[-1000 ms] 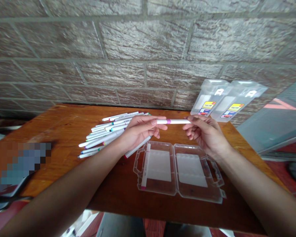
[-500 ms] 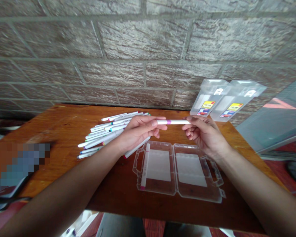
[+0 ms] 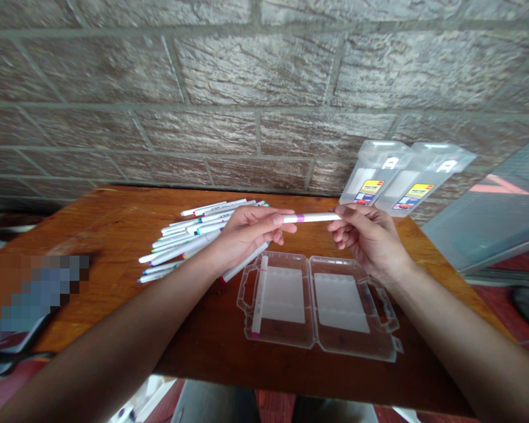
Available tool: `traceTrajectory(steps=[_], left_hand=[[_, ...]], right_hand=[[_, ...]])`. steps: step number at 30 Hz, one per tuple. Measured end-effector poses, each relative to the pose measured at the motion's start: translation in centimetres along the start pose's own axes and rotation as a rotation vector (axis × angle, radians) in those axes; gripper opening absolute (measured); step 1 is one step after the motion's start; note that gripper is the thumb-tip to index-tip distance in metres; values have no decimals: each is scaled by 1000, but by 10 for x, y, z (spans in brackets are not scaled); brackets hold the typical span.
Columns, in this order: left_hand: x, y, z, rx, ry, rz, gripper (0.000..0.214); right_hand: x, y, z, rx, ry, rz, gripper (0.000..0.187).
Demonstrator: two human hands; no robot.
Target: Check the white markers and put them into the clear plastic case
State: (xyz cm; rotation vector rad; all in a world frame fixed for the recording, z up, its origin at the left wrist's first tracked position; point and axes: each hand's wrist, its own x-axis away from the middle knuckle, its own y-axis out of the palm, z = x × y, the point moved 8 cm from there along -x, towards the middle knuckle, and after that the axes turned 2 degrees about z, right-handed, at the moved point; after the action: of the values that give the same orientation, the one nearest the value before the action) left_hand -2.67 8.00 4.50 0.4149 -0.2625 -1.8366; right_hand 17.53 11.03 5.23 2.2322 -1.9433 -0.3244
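Observation:
A white marker (image 3: 312,217) with a purple band is held level above the table, one end in each hand. My left hand (image 3: 251,232) pinches its left end between thumb and fingers. At the other end, my right hand (image 3: 365,235) grips it the same way, fingers curled. Below them lies an open clear plastic case (image 3: 311,305), hinged in the middle. One white marker with a magenta end (image 3: 258,299) rests along the case's left side. Behind and beside my left hand is a loose pile of white markers (image 3: 180,235) with coloured ends, partly hidden by the hand.
Two clear plastic boxes (image 3: 405,182) with yellow and blue labels lean on the brick wall (image 3: 255,76) at the back right. A blurred-out object (image 3: 30,299) sits at the left of the wooden table (image 3: 101,223). The table's front edge runs near my legs.
Both hands and the marker between them have shifted very slightly, with the right end now a touch higher. The case and the pile have not moved.

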Motion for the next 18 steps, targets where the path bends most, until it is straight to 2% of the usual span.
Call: traceTrajectory(steps=[11,18], left_hand=[[-3,-11,-2,-91,21,127,27],[-4,-15,-1,-202,82,130,27]], right_hand=[[1,2,-5,47,-87,-18,21],[5,6,-7,87,-116,-45,21]])
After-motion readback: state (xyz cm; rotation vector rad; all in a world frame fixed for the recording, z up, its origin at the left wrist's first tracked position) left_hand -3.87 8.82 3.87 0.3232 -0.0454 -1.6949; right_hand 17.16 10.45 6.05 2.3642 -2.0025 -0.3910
